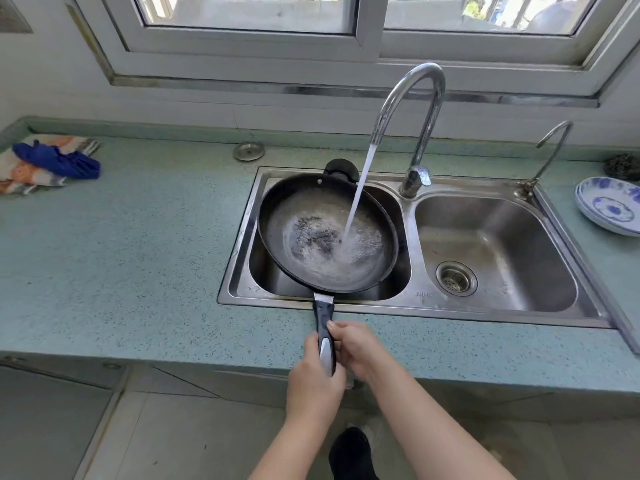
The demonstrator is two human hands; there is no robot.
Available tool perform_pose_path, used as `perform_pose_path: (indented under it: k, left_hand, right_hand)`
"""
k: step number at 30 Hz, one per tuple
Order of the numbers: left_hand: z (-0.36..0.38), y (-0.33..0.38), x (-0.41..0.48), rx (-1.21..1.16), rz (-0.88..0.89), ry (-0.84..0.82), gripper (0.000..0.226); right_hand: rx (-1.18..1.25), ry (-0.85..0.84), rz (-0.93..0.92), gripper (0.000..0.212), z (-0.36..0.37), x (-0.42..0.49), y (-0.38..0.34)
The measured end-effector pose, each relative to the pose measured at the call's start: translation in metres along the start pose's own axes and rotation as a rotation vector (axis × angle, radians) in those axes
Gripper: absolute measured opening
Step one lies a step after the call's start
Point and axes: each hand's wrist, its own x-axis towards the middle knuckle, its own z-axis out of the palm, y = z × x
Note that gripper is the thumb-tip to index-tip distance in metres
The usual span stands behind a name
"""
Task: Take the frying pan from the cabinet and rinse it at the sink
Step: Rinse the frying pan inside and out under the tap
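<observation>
Teal speckled countertop (138,254) is seen running beneath a white-framed window (249,15), with a stainless double sink (467,310) set into it. The frying pan (277,216) is held over the left basin, its black handle (325,315) reaching out across the sink's front rim toward the counter's front edge. The handle is grasped by both hands: the left hand (313,379) is wrapped around its lower end from the left, and the right hand (356,348) is curled around it from the right, one fingertip laid on top.

Water (360,188) is shown pouring from the tall curved faucet (429,109), mounted on the sink's back rim between the basins, and striking the pan's floor right of centre, where foam and dark specks are spread. A black rounded object (341,169), which cannot be identified, is partly hidden behind the pan's far rim. A drain strainer (456,278) is visible in the right basin, and a smaller tap (554,147) is fixed at the sink's back right corner.

Blue-and-white plates (609,206) are stacked at the counter's right edge, with a dark scouring pad (621,166) just behind them. A patterned cloth (31,171) topped by a blue bundle (62,161) is left near the counter's back left corner, and a round metal cap (248,151) is set near the back edge. A dark shoe (351,452) is glimpsed on the tiled floor below.
</observation>
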Motion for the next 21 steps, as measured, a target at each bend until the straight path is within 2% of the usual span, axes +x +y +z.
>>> perform_pose_path:
  k: [5,9,14,19,21]
  left_hand:
    - [0.001,-0.006,0.000,0.222,0.060,0.014,0.044]
    - [0.000,-0.009,-0.003,0.279,0.066,0.018,0.043]
    - [-0.011,-0.007,-0.001,0.195,0.018,-0.008,0.045]
    - [-0.027,-0.005,0.000,-0.101,-0.070,-0.037,0.033]
    - [-0.029,-0.003,0.001,-0.209,-0.091,-0.044,0.032]
  right_hand:
    - [0.011,-0.028,0.032,0.029,0.004,0.001,0.004]
    - [0.003,-0.030,0.046,0.028,0.008,0.001,0.008]
    - [-0.013,-0.023,0.030,0.025,0.014,-0.003,0.008]
    - [-0.088,-0.052,-0.041,0.012,0.015,-0.004,0.006]
    - [-0.098,-0.076,-0.067,0.013,0.013,-0.006,0.004]
